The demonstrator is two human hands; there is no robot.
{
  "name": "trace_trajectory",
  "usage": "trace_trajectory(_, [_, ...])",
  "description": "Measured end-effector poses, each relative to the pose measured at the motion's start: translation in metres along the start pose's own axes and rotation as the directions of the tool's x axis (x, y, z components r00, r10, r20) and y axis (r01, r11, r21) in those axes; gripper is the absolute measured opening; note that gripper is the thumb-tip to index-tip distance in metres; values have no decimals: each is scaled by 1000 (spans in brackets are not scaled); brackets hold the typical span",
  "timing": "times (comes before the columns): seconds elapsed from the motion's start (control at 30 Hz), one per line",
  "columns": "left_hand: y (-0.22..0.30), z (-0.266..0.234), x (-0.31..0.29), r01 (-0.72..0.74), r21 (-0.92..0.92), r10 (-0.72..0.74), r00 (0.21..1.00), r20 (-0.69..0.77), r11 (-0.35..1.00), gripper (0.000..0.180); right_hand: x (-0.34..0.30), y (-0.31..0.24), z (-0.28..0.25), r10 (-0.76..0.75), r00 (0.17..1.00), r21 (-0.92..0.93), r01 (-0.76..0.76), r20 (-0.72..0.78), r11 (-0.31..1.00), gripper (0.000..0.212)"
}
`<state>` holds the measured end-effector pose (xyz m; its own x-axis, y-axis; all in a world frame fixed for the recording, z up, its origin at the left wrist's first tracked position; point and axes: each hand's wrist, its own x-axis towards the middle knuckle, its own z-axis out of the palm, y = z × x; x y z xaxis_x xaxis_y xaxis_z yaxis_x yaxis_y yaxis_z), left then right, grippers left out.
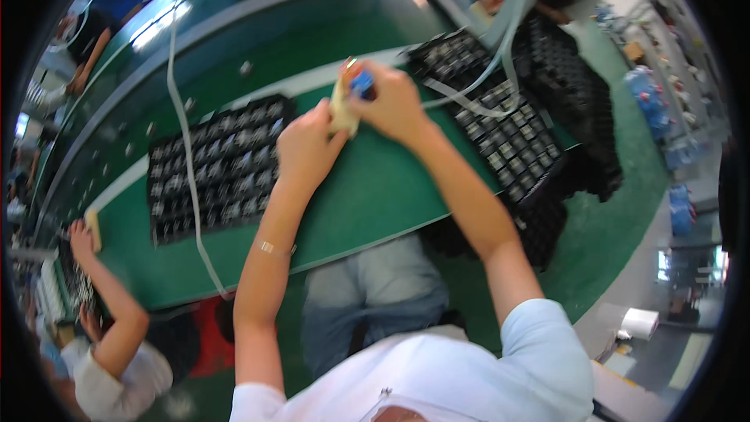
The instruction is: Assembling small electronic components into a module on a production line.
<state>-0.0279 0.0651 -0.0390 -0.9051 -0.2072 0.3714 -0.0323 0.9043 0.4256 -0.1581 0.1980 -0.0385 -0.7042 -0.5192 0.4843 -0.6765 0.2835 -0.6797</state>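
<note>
Over the green tabletop [367, 203], my left hand [305, 147] is closed around the lower part of a cream-coloured, elongated block [341, 115]. The block stands tilted, with a small orange and shiny part [349, 67] at its top end. My right hand [397, 105] is beside its upper end, fingers curled round a small blue piece [362, 84] that sits against the block. Blur and my fingers hide how the blue piece and the block meet.
A black tray of small metallic parts [219, 168] lies left of my hands; another filled black tray [516, 137] is at the right, near stacked black trays [582, 109]. White cables [186, 133] hang across the table. A co-worker's hand [80, 238] works at far left.
</note>
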Motion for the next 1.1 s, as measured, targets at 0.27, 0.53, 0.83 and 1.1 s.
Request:
trace_trajectory(0.27, [-2, -3, -7, -6, -7, 6, 999, -49, 1000, 30, 71, 10, 25, 95, 995, -135, -91, 22, 987, 37])
trace_trajectory(0.53, [-6, -1, -5, 4, -11, -5, 999, -39, 1000, 30, 131, 39, 79, 57, 998, -314, -66, -38, 947, 34])
trace_trajectory(0.83, [2, -1, -2, 63, -11, -63, 998, -1, 998, 30, 111, 20, 63, -88, 995, -254, 75, -38, 964, 32])
trace_trajectory(1.1, [63, -71, -7, -244, -431, 11, 880, -475, 869, 3, 1, -17, -5, -134, 931, 190, 207, -340, 960, 40])
